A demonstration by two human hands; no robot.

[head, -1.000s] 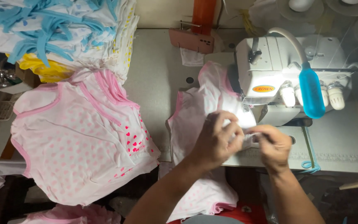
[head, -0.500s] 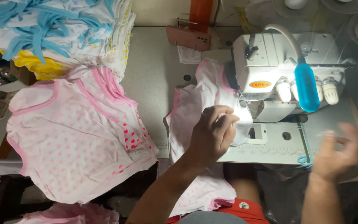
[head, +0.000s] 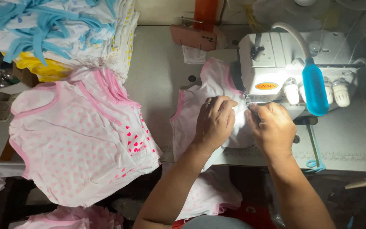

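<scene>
Both hands sit close together in the middle of the frame. The left hand [head: 214,121] lies palm down with its fingers curled, pressing flat on a small pink and white garment [head: 204,91]. The right hand [head: 272,127] is just beside it, fingers bent down onto the same cloth near the front of the sewing machine [head: 276,63]. I cannot tell if its fingers pinch the cloth or only push on it.

The garment is white with tiny pink dots and pink edges. Part of it lies on the table and goes under the machine. The rest hangs off the near edge of the table, down by the person's lap.

The table [head: 157,63] is pale grey and looks worn. The machine is white and stands at the upper right of the frame. A blue bottle [head: 314,89] hangs on its front. An oval orange and yellow label [head: 266,86] is stuck on the machine, left of the bottle.

At the left lies a pile of pink dotted shirts [head: 81,144] with bright pink hearts. Above it, in the upper left, is a stack of white clothes with blue trim [head: 56,25], with yellow ones under it. An orange post [head: 205,12] stands at the top middle.
</scene>
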